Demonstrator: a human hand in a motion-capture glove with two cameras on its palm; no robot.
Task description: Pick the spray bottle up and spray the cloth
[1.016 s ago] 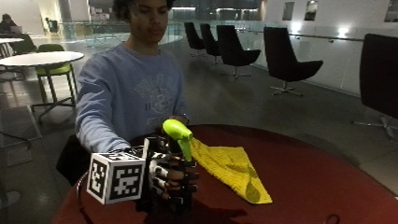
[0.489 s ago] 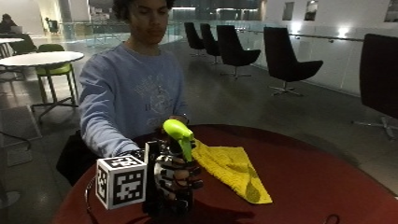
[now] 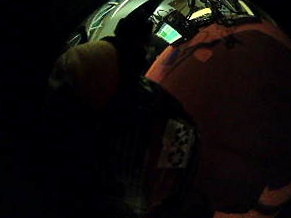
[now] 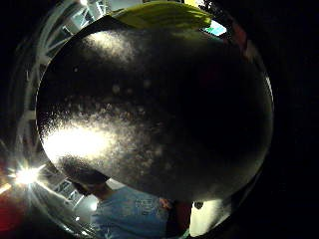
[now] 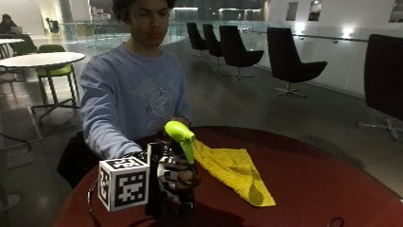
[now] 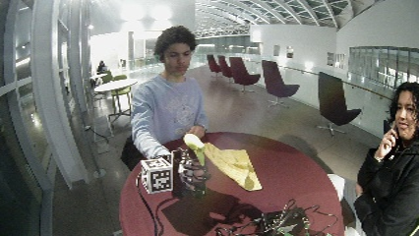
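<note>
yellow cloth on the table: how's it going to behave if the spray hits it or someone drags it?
The yellow cloth lies flat and draped with soft folds on the red table, so it is probably limp and light. Dragged by one corner it would likely bunch up instead of sliding whole. Spray from the bottle in the right hand probably won't shift it much.

Gloved right hand point(image 5: 173, 177), gripping spray bottle point(image 5: 180, 142): shifted slightly toward the yellow cloth point(image 5: 236, 170) since earlier.

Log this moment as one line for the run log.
right hand: grips spray bottle | bottle: upright on table | cloth: flat beside bottle | spraying: not visible
</note>
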